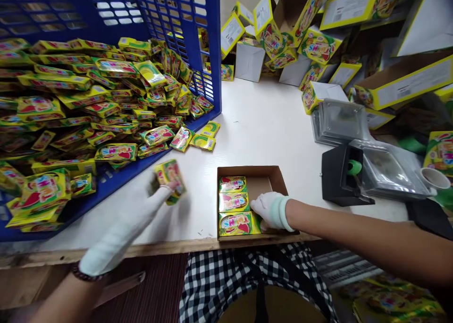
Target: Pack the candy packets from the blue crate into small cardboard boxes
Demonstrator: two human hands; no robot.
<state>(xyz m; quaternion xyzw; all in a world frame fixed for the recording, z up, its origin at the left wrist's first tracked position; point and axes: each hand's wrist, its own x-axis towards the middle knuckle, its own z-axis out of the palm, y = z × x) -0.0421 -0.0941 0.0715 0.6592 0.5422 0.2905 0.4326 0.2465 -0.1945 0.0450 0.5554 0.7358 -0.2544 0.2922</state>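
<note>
My left hand [120,231], in a white glove, is closed on a small yellow-green candy packet [169,180] held just above the white table, blurred by motion. My right hand [271,210], also gloved, rests inside a small open cardboard box [264,180] at the table's front edge, its fingers curled against the packets. Three candy packets [234,203] lie in a column along the box's left side; the right half shows bare cardboard.
A tipped blue plastic crate [177,25] at the left spills several loose packets [88,110] onto the table. Printed yellow cartons [283,35] pile up at the back right. A black tape dispenser [341,174], clear plastic trays [341,120] and a cup [434,177] stand right.
</note>
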